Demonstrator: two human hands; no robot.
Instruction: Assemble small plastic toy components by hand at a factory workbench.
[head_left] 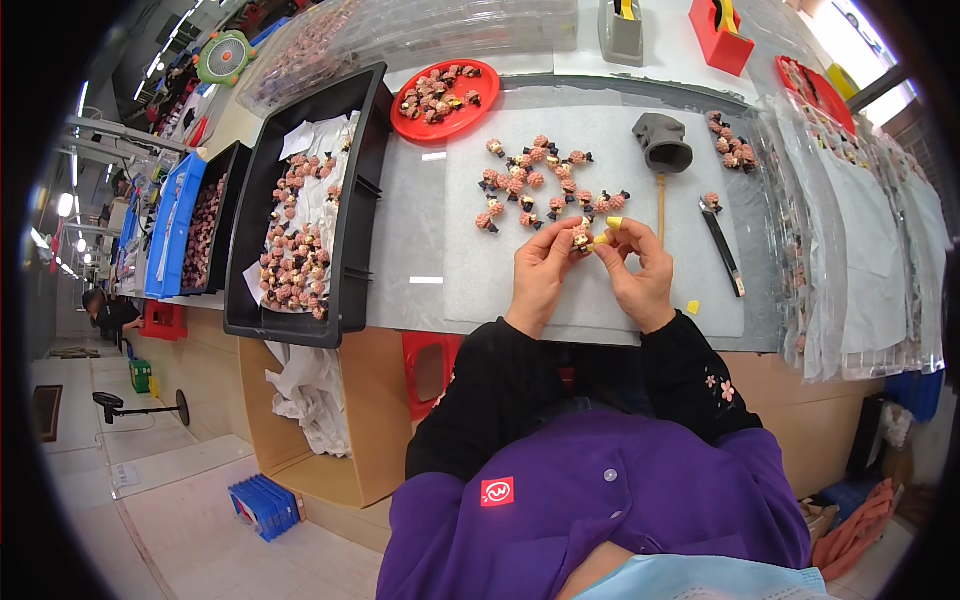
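A small pink-haired figurine (581, 238) is pinched between the fingertips of my left hand (541, 272). My right hand (643, 277) meets it from the other side, with yellow covers on its fingertips. Its thumb and a finger press at the figurine's edge; whether they grip it or a tiny part is too small to tell. Just beyond my hands, many similar figurines (516, 184) lie scattered on a white foam sheet (465, 278). A yellow scrap (693, 307) rests on the sheet by my right wrist.
A black crate (352, 270) of figurines stands left, beside a red plate (447, 128) holding more. To the right are a grey cup-shaped piece with a stick (662, 141), tweezers (722, 245) and stacked clear trays (850, 290). Tape dispensers (722, 38) stand at the back.
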